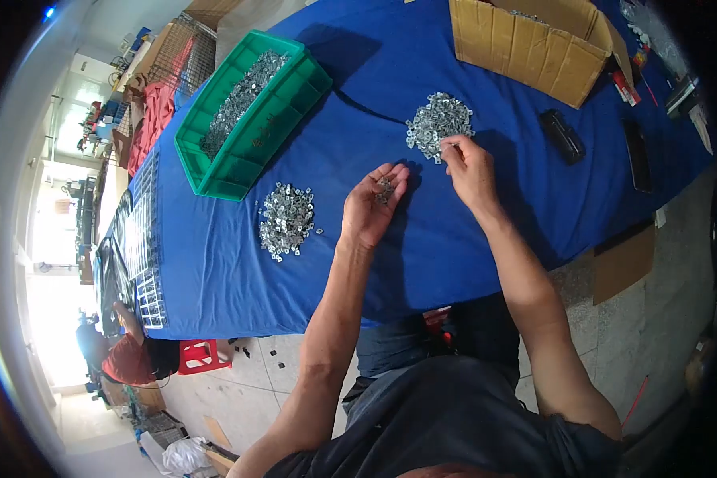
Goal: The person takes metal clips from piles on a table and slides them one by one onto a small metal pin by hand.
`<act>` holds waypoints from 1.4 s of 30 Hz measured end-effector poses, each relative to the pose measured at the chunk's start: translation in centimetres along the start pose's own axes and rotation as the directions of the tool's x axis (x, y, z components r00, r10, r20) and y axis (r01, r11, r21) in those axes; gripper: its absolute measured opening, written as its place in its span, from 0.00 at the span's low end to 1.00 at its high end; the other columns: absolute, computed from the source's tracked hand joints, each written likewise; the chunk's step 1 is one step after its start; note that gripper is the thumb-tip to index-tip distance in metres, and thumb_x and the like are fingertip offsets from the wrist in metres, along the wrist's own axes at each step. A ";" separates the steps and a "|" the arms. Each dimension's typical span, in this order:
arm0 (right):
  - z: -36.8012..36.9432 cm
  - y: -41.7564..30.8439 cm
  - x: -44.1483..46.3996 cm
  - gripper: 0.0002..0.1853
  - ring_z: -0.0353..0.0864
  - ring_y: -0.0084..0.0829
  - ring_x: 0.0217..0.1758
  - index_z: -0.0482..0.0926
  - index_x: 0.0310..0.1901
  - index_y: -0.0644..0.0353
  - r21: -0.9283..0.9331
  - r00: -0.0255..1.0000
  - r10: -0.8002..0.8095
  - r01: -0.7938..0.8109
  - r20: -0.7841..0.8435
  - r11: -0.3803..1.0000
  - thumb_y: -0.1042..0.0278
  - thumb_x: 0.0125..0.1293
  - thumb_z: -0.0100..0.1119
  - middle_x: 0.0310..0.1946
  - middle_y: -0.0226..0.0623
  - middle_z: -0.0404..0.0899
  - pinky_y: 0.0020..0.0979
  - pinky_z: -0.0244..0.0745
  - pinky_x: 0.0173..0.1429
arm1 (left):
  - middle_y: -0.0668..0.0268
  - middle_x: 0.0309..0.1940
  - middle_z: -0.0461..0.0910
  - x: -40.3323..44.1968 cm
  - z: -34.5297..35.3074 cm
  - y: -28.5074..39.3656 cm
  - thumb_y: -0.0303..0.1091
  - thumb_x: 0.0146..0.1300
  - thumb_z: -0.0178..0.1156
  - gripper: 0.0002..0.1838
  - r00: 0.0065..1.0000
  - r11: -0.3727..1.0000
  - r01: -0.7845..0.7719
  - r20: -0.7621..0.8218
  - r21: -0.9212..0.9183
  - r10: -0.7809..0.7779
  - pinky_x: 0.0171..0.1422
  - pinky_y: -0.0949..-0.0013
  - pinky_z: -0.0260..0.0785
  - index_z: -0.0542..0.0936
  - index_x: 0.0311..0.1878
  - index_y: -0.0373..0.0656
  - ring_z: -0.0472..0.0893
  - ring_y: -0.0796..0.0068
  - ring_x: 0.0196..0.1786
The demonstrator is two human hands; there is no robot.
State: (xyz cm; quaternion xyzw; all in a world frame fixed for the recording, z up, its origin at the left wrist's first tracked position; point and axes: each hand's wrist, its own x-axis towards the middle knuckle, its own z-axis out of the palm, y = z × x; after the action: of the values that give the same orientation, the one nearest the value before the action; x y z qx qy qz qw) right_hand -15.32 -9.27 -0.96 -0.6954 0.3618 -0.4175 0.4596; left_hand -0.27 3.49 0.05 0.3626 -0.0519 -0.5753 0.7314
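Note:
My left hand is turned palm up above the blue cloth, its fingers curled into a cup. Several small metal pieces lie in that palm. To the right, my right hand has thumb and fingertips pinched together at the lower edge of a pile of small silvery metal pieces. Whatever sits between those fingertips is too small to make out. A second pile of similar metal pieces rests on the cloth to the left of my left hand.
A green plastic bin holding many metal pieces stands at the upper left. An open cardboard box is at the upper right, near a black case and a dark phone-like slab. At far left, another person is beside a red stool.

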 end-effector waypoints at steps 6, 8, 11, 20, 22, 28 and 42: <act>0.2 -0.4 -0.2 0.09 0.82 0.25 0.25 0.80 0.41 0.65 0.121 0.995 0.087 -0.092 0.045 0.988 0.69 0.68 0.54 0.26 0.38 0.82 0.27 0.75 0.28 | 0.49 0.50 0.79 -0.6 0.6 -0.3 0.24 0.71 0.44 0.14 0.998 0.995 0.012 -0.055 0.101 -0.006 0.55 0.65 0.78 0.70 0.55 0.28 0.83 0.60 0.50; 0.2 -0.7 -0.3 0.09 0.82 0.24 0.25 0.80 0.42 0.65 0.182 0.990 0.126 -0.136 0.065 0.974 0.68 0.69 0.54 0.26 0.36 0.82 0.26 0.74 0.27 | 0.50 0.48 0.80 -0.6 0.5 -0.3 0.25 0.72 0.46 0.13 0.999 0.992 0.012 -0.041 0.123 -0.007 0.53 0.66 0.79 0.72 0.54 0.29 0.83 0.61 0.49; 0.2 -1.0 -0.6 0.10 0.81 0.22 0.25 0.80 0.43 0.65 0.252 0.968 0.137 -0.189 0.209 0.949 0.67 0.70 0.54 0.27 0.34 0.82 0.24 0.73 0.27 | 0.52 0.45 0.82 -0.5 0.4 -0.4 0.31 0.74 0.48 0.13 0.999 0.980 0.021 -0.051 0.198 -0.011 0.52 0.66 0.79 0.74 0.52 0.31 0.84 0.62 0.47; 1.7 -1.6 -1.8 0.06 0.82 0.31 0.29 0.79 0.38 0.67 0.261 0.910 -0.303 0.231 0.284 0.937 0.73 0.68 0.55 0.30 0.40 0.79 0.30 0.77 0.35 | 0.55 0.42 0.83 -0.2 -0.2 -0.2 0.37 0.74 0.49 0.15 0.996 0.969 0.079 0.023 0.232 -0.087 0.49 0.66 0.80 0.76 0.50 0.33 0.84 0.67 0.41; 1.5 -2.1 -1.8 0.06 0.82 0.32 0.30 0.79 0.38 0.67 0.255 0.914 -0.278 0.204 0.296 0.945 0.73 0.67 0.56 0.30 0.40 0.79 0.30 0.77 0.36 | 0.57 0.40 0.83 -0.4 0.2 -0.1 0.38 0.74 0.51 0.15 0.997 0.958 0.082 -0.012 0.274 -0.081 0.48 0.67 0.80 0.78 0.48 0.34 0.84 0.69 0.39; 1.4 -2.1 -1.8 0.05 0.82 0.36 0.35 0.79 0.37 0.66 0.166 0.905 -0.281 0.238 0.320 0.957 0.73 0.66 0.57 0.31 0.41 0.79 0.33 0.75 0.39 | 0.59 0.37 0.83 -0.6 0.4 -0.3 0.40 0.73 0.51 0.16 0.997 0.924 0.064 0.019 0.378 -0.077 0.47 0.66 0.80 0.79 0.46 0.35 0.84 0.69 0.39; 0.3 -2.0 -0.9 0.05 0.81 0.30 0.28 0.78 0.37 0.66 0.183 0.984 -0.094 0.065 0.153 0.981 0.74 0.67 0.55 0.28 0.41 0.81 0.31 0.74 0.32 | 0.46 0.52 0.77 -0.9 0.7 0.1 0.20 0.66 0.42 0.18 0.994 0.979 0.070 0.066 0.190 -0.084 0.62 0.62 0.75 0.68 0.58 0.24 0.80 0.57 0.55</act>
State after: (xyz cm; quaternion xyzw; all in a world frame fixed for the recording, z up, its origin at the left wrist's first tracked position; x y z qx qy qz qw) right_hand -15.20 -7.74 0.60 -0.6970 0.2568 -0.4088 0.5303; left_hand -0.87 3.89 0.92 0.4100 -0.1186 -0.6087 0.6689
